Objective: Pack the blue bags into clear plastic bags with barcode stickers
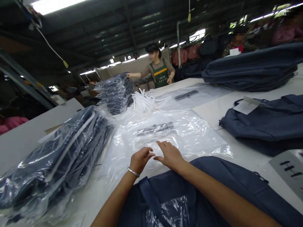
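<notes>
My left hand (140, 160), with a bracelet at the wrist, hovers with fingers curved and a gap between thumb and fingertips. Facing it, my right hand (170, 154) has its fingers stretched out and its thumb apart. I see nothing held in either. Both are over the near part of a pile of clear plastic bags (192, 133) with dark print. Below my forearms lies a navy fabric bag (219, 180) with a strap handle (150, 197) and a clear plastic piece on its front. My forearms hide part of it.
Plastic-wrapped navy bags (75, 153) lie at left, with another wrapped stack (115, 95) behind. White cords (143, 102) are bunched beyond the plastic. More navy bags (250, 69) and a tagged one (272, 121) lie at right, near a grey box (292, 174). A person in an apron (161, 73) touches the far stack.
</notes>
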`<state>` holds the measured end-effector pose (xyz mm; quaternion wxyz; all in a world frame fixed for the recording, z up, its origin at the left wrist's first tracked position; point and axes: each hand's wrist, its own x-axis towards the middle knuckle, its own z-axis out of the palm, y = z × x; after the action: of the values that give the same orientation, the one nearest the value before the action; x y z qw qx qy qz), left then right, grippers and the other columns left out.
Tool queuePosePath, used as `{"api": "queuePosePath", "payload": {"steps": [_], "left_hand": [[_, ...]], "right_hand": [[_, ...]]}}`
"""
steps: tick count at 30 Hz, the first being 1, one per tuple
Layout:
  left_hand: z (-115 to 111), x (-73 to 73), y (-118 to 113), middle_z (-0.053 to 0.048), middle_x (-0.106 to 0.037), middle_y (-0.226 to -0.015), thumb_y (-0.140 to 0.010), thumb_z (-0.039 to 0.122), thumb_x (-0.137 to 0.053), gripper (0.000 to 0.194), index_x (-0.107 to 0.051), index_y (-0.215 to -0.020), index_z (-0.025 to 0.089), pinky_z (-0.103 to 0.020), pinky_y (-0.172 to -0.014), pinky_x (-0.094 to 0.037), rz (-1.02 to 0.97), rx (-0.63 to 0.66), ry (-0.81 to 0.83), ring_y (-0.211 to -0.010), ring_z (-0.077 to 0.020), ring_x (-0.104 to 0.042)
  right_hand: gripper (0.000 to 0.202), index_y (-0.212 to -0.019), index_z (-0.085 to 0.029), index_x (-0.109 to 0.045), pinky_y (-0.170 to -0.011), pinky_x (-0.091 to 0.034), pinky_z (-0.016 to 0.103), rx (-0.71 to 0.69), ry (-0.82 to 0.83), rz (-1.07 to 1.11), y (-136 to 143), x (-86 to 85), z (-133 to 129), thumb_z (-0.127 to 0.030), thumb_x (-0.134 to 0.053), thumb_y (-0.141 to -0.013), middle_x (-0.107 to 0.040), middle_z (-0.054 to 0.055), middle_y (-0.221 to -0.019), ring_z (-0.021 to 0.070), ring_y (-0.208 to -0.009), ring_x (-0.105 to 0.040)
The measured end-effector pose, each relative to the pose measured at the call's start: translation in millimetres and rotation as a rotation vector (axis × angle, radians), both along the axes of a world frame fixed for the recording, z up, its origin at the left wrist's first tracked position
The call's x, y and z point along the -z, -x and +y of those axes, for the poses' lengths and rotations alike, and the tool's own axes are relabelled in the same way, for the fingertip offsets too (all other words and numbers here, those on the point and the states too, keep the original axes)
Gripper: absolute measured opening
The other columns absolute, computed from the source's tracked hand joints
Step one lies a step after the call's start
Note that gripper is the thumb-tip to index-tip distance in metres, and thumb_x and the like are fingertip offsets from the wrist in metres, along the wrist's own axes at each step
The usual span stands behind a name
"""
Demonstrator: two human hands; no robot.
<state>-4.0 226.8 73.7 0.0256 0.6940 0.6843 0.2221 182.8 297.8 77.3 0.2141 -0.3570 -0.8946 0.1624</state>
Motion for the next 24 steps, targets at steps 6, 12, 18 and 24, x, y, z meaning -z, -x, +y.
{"api": "queuePosePath", "payload": {"steps": [6, 12, 18, 24], "left_hand": [[-25.1, 3.2, 22.2, 0.002, -0.065, -0.094, -0.089, 0.037, -0.058, 0.025, -0.058, -0.112, 0.029, -0.024, -0.062, -0.040, 0.144, 0.012, 0.091, -0.074, -0.0138, -0.061], [-32.2, 7.1, 26.1, 0.001, -0.066, -0.082, -0.093, 0.043, -0.048, 0.025, -0.063, -0.094, 0.024, -0.025, -0.066, -0.042, 0.091, -0.093, 0.038, -0.068, -0.0136, -0.060], [-11.7, -4.1, -3.0, -0.001, -0.069, -0.084, -0.097, 0.044, -0.039, 0.035, -0.066, -0.089, 0.023, -0.025, -0.065, -0.039, 0.168, -0.092, -0.038, -0.077, -0.0153, -0.064], [-33.6, -2.9, 12.6, -0.002, -0.072, -0.090, -0.096, 0.046, -0.042, 0.035, -0.068, -0.092, 0.023, -0.025, -0.058, -0.036, 0.240, -0.034, -0.044, -0.075, -0.0155, -0.067]], "right_hand": [[0.024, -0.111, -0.023, -0.068, -0.083, -0.047, 0.031, -0.152, 0.037, -0.232, -38.3, 16.1, 57.7, -0.022, -0.060, -0.088, -0.066, 0.008, -0.108, 0.0238, -0.103, -0.061], [0.035, -0.113, -0.023, -0.062, -0.077, -0.048, 0.029, -0.183, 0.182, 0.073, -48.4, 15.5, 49.4, -0.048, -0.054, -0.091, -0.068, 0.003, -0.100, 0.0171, -0.086, -0.064], [0.044, -0.124, -0.024, -0.054, -0.088, -0.045, 0.034, -0.151, 0.027, -0.033, 6.1, 9.5, 22.1, -0.046, -0.061, -0.087, -0.064, 0.007, -0.115, 0.0235, -0.107, -0.058], [0.027, -0.111, -0.022, -0.066, -0.088, -0.046, 0.034, 0.006, 0.132, -0.151, -58.1, 22.3, 72.7, -0.028, -0.052, -0.088, -0.066, 0.007, -0.114, 0.0231, -0.102, -0.063]]}}
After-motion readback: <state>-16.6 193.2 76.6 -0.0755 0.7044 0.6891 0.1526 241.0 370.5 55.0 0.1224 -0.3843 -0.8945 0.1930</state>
